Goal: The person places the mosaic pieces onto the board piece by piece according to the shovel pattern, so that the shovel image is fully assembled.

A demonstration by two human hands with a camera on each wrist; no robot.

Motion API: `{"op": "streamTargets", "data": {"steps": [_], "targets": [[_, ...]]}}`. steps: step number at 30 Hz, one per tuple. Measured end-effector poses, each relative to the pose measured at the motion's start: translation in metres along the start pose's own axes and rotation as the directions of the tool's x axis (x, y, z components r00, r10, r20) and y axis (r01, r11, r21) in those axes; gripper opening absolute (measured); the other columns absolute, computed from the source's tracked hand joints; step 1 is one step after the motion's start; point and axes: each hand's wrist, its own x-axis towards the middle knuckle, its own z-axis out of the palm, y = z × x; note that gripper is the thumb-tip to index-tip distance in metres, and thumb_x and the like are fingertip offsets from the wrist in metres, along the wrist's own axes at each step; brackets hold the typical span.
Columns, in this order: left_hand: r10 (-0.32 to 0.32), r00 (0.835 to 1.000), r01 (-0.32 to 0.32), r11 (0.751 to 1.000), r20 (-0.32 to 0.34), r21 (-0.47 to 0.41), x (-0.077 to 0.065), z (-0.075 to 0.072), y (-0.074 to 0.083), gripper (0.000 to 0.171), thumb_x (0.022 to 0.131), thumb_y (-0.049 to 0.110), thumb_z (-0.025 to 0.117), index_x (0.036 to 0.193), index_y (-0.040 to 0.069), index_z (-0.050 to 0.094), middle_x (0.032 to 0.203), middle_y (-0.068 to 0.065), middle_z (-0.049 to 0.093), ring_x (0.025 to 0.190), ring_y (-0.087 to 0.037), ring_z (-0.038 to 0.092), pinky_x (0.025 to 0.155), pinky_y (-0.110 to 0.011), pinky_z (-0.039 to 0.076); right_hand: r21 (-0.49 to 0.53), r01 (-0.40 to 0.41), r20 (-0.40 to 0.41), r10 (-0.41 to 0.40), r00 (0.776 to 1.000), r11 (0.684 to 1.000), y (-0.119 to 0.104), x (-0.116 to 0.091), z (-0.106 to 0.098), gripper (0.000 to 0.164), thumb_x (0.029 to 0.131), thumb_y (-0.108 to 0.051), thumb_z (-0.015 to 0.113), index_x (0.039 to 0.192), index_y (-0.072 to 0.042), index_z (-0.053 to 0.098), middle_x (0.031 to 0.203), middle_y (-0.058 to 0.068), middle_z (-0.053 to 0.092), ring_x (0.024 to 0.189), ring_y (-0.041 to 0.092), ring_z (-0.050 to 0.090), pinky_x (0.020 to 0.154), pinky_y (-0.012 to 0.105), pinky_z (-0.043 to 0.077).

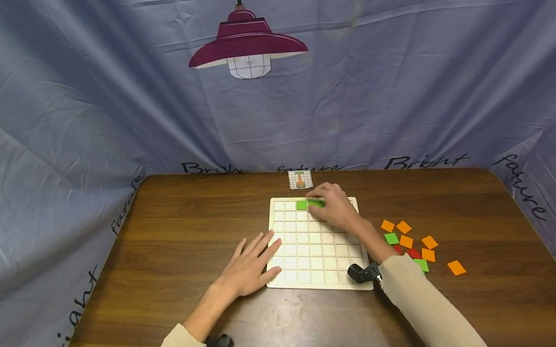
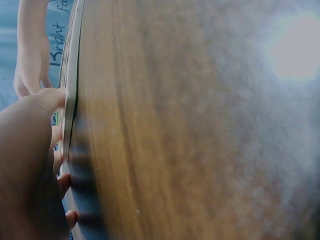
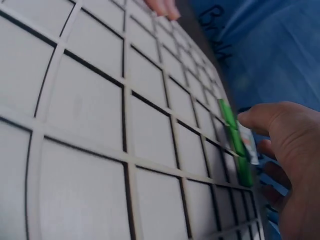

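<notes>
Tiles [image 1: 302,205], green, run crosswise along the board [image 1: 317,262]'s far row | right hand [image 1: 334,208], nearer, arches loosely over them, gripping nothing visible | left hand [image 1: 249,268], fingers spread, touches board's left edge

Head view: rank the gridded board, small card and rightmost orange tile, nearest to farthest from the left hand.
1. Gridded board: left edge at the left hand.
2. Small card: beyond the board's far edge.
3. Rightmost orange tile: right of the board.

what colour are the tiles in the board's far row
Green. The tiles show best in the right wrist view.
</notes>
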Motion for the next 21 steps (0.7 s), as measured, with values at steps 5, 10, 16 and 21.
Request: {"op": "streamTargets", "data": {"steps": [5, 10, 16, 21], "targets": [[-0.01, 1.0, 0.01, 1.0, 0.009, 0.006, 0.0, 0.001, 0.002, 0.066, 0.105, 0.05, 0.042, 0.161, 0.02, 0.025, 0.166, -0.006, 0.015, 0.15, -0.027, 0.016, 0.116, -0.059, 0.012, 0.151, -0.03, -0.024, 0.034, 0.999, 0.988, 0.003, -0.017, -0.017, 0.034, 0.095, -0.015, 0.07, 0.127, -0.003, 0.068, 0.128, 0.014, 0.059, 0.117, 0.034, 0.054, 0.095, 0.052, 0.045], [-0.009, 1.0, 0.009, 1.0, 0.01, -0.005, 0.0, 0.001, 0.002, 0.066, 0.105, 0.049, 0.043, 0.161, 0.019, 0.025, 0.166, -0.006, 0.015, 0.15, -0.028, 0.015, 0.116, -0.06, 0.012, 0.194, -0.054, -0.061, 0.067, 0.996, 0.979, 0.009, -0.037, -0.035, 0.034, 0.096, -0.014, 0.069, 0.128, -0.003, 0.067, 0.128, 0.013, 0.06, 0.113, 0.031, 0.058, 0.093, 0.049, 0.047], [-0.007, 1.0, 0.007, 1.0, 0.002, -0.003, 0.001, -0.001, 0.004, 0.065, 0.105, 0.049, 0.043, 0.16, 0.019, 0.026, 0.166, -0.007, 0.016, 0.15, -0.028, 0.016, 0.116, -0.06, 0.013, 0.196, -0.078, -0.126, 0.105, 0.986, 0.977, 0.023, -0.065, -0.062, 0.034, 0.096, -0.014, 0.069, 0.128, -0.002, 0.066, 0.127, 0.016, 0.06, 0.111, 0.038, 0.058, 0.091, 0.053, 0.048], [-0.006, 1.0, 0.006, 1.0, 0.007, -0.008, 0.0, -0.003, 0.004, 0.065, 0.105, 0.048, 0.043, 0.16, 0.018, 0.026, 0.166, -0.007, 0.016, 0.15, -0.029, 0.016, 0.116, -0.06, 0.012, 0.164, -0.103, -0.142, 0.126, 0.982, 0.981, 0.039, -0.089, -0.079, 0.036, 0.097, -0.018, 0.068, 0.13, -0.003, 0.065, 0.131, 0.017, 0.058, 0.118, 0.039, 0.056, 0.093, 0.057, 0.047]]}}
